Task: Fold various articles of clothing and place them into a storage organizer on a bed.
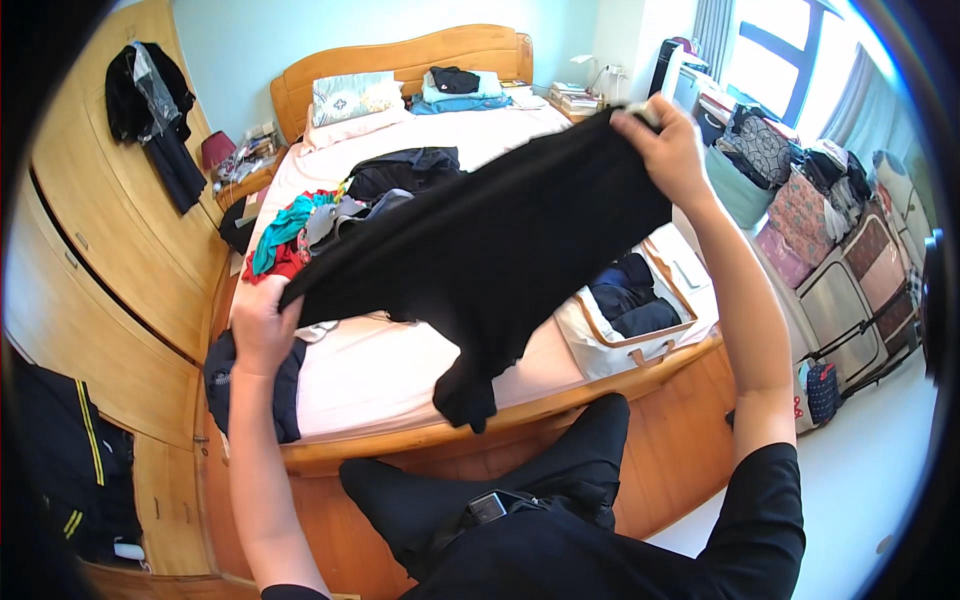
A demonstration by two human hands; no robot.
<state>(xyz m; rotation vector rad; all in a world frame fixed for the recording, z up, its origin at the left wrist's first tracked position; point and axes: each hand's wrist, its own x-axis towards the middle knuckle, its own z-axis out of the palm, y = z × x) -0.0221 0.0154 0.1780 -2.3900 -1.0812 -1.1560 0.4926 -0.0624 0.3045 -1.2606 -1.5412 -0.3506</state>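
A black knit garment (480,240) is stretched slantwise in the air over the bed, its lower part hanging down near the bed's edge. My left hand (264,326) grips its lower left end. My right hand (667,146) holds the upper right end, raised higher than the left. Behind the garment lies a pile of clothes: a teal cloth (281,232), a red cloth (279,264), a grey piece (334,225) and a dark garment (409,171). A white storage box with brown trim (600,352) stands on the bed at the right, with folded dark clothes (637,304) inside.
The wooden bed edge (540,412) runs before my knees. A dark folded garment (281,390) lies at the bed's left corner. Wooden wardrobes (112,247) line the left side. Stuffed bags (802,210) and a luggage cart (862,322) stand at the right.
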